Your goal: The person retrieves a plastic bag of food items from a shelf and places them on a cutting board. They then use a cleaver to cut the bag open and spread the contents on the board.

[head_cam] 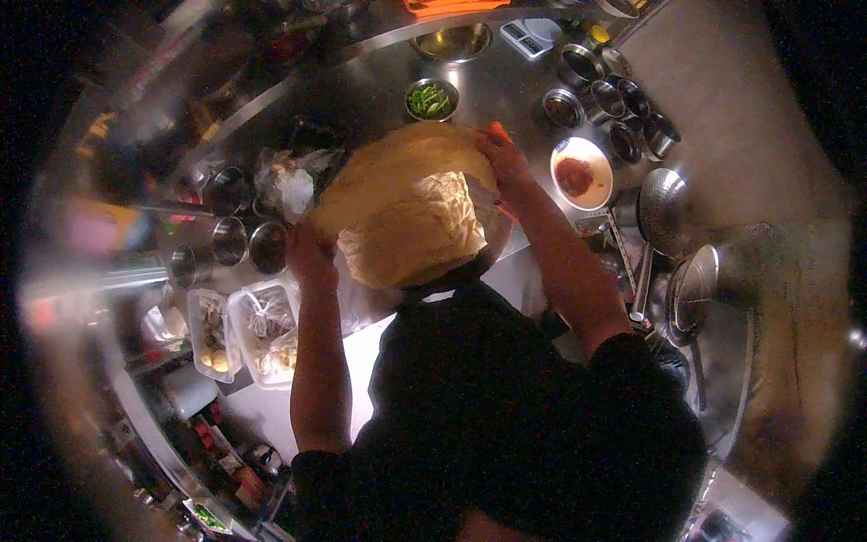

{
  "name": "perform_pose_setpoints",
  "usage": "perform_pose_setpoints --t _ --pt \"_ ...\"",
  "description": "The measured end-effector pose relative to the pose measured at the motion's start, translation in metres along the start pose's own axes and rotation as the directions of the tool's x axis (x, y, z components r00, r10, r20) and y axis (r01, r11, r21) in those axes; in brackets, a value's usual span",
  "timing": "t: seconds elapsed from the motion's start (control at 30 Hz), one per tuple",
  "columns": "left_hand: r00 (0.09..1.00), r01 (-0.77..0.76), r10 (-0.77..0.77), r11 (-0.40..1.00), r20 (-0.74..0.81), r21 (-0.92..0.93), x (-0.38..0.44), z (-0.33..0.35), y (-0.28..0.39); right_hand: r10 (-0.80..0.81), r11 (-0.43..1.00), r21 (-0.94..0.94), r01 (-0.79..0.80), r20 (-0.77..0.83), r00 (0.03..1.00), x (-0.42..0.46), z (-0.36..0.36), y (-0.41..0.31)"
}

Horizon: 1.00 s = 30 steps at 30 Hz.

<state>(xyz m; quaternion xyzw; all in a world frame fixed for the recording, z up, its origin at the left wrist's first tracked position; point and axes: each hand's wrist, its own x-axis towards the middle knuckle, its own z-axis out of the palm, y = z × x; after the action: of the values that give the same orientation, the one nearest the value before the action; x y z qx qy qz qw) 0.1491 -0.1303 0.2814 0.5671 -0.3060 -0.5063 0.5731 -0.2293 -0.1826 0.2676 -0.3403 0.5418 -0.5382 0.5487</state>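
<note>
A large piece of brown paper, a bag or a sheet, is spread between my two hands close in front of my chest. Its near part is crumpled and lit; the far part is in shade. My left hand grips the left edge with the fingers curled. On the far right edge, my right hand holds the paper, with something orange showing beside its fingers. Beyond the paper stands a steel bowl of cut green vegetables. What lies under the paper is mostly hidden.
Right of my hands are a white bowl with reddish food, several steel cups and a perforated ladle. A digital scale and a steel basin stand farther back. Clear plastic containers and steel pots flank my left arm.
</note>
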Motion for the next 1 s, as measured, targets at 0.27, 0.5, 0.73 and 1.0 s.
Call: perform_pose_setpoints --t 0.27,0.5,0.73,1.0 --pt "0.919 0.362 -0.38 0.918 -0.104 -0.161 -0.046 -0.037 -0.089 0.267 0.718 -0.683 -0.131 0.097 0.959 -0.022 -0.047 0.072" --pt "0.944 0.317 -0.33 0.921 0.021 0.225 -0.047 -0.064 -0.114 0.104 0.483 -0.852 0.203 0.286 0.952 -0.061 -0.056 0.082" --pt "0.927 -0.37 0.282 0.784 0.246 0.498 -0.043 -0.065 -0.118 0.007 0.301 -0.919 0.255 0.27 0.963 -0.062 -0.008 0.041" --pt "0.736 -0.672 0.272 0.402 0.62 0.622 -0.059 0.026 -0.006 -0.321 0.053 -0.42 0.906 0.852 0.414 -0.025 0.105 0.019"
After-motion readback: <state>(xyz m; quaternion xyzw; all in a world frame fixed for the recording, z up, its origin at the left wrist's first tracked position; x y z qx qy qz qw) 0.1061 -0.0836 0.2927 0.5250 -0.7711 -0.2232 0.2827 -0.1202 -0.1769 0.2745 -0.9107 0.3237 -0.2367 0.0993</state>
